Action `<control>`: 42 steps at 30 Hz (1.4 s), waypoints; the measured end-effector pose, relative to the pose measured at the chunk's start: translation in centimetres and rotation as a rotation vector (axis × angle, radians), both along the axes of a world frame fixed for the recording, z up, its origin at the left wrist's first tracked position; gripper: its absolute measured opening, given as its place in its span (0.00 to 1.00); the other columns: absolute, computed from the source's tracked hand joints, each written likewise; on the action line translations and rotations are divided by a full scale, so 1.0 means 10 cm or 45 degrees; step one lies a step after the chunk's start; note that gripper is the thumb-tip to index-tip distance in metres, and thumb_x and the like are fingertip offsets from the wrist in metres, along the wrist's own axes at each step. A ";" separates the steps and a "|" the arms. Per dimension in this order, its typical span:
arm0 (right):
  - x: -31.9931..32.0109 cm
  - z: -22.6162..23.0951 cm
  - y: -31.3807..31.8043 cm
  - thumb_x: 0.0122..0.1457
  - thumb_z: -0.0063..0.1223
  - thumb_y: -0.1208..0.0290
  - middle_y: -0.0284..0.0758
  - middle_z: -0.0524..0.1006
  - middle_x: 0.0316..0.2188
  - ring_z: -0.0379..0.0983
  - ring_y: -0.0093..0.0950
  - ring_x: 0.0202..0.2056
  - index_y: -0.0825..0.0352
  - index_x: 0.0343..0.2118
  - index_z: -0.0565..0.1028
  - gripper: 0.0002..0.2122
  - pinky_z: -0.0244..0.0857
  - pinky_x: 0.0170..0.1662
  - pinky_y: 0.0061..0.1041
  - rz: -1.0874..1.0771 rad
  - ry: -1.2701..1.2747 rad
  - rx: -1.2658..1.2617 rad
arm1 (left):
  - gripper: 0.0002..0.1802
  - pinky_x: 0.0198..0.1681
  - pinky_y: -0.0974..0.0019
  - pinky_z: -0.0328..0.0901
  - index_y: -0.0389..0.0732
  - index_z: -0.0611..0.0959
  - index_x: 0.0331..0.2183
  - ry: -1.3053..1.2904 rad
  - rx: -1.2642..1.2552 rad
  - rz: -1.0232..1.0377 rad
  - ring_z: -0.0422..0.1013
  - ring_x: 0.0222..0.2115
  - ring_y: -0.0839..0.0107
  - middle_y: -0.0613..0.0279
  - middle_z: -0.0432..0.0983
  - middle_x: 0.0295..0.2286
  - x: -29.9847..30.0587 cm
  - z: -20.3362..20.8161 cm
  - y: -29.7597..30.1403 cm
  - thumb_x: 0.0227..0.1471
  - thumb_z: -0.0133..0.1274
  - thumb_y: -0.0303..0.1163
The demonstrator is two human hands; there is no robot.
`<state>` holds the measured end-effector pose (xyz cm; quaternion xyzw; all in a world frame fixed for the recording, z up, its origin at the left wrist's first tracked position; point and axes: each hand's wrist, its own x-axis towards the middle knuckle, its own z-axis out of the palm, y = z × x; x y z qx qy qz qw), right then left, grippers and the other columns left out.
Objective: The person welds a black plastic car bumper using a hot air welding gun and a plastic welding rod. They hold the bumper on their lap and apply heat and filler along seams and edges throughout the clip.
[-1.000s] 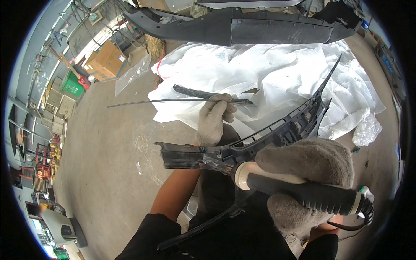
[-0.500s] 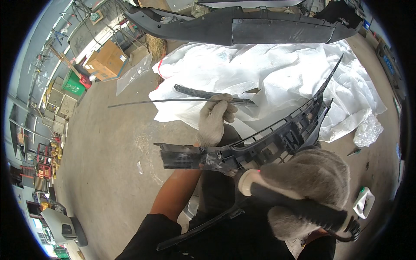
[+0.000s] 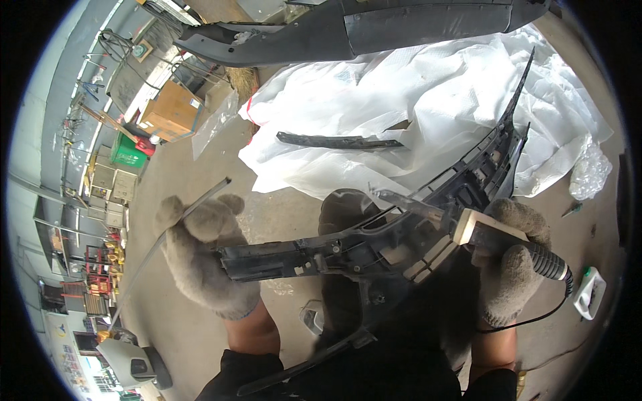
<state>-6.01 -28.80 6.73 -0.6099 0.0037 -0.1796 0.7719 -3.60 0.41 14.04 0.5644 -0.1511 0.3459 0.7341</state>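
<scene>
The black trim piece (image 3: 374, 247) is being held across the lap, its long end running up and right toward the white sheet (image 3: 455, 100); the right hand (image 3: 515, 267), gloved, is being kept clamped round the handle of a corded tool (image 3: 498, 240), whose pale flat head is being pressed against the trim's middle; the left hand (image 3: 204, 260), also gloved, is being kept closed on a thin rod (image 3: 170, 234) beside the trim's left end, with the fingers resting against that end. As a judgement, the step is best done with the trim being braced firmly by the left hand, the tool head being kept flat on the plastic, and the cord being kept free of the work; the rod is likely best brought in at a shallow angle. Farther off, a short black strip (image 3: 338, 141) is lying on the sheet, and a large dark bumper (image 3: 374, 27) is lying beyond it.

Against the earlier frames, the left hand is no longer reaching out to the sheet; the rod is being carried back to the trim, and the tool is being brought down onto the plastic.
</scene>
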 end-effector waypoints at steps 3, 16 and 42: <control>0.04 -0.01 0.09 0.48 0.63 0.45 0.38 0.75 0.35 0.71 0.22 0.24 0.72 0.44 0.72 0.32 0.64 0.25 0.17 -0.062 0.012 0.031 | 0.19 0.37 0.62 0.60 0.34 0.72 0.52 0.018 -0.020 -0.225 0.59 0.24 0.76 0.72 0.59 0.21 -0.09 0.09 0.01 0.64 0.38 0.33; 0.05 -0.04 0.07 0.47 0.63 0.43 0.39 0.76 0.35 0.72 0.22 0.22 0.72 0.45 0.72 0.35 0.66 0.24 0.16 0.027 0.129 0.074 | 0.21 0.26 0.68 0.52 0.28 0.69 0.54 -0.020 0.071 -0.388 0.53 0.16 0.80 0.74 0.54 0.15 -0.09 0.09 -0.07 0.63 0.36 0.28; 0.02 -0.18 0.19 0.54 0.61 0.71 0.44 0.77 0.46 0.76 0.36 0.47 0.67 0.48 0.75 0.17 0.72 0.51 0.35 0.655 -0.160 0.392 | 0.18 0.40 0.58 0.57 0.37 0.74 0.48 0.105 -0.168 -0.321 0.63 0.25 0.73 0.69 0.66 0.23 -0.07 0.08 0.06 0.65 0.37 0.36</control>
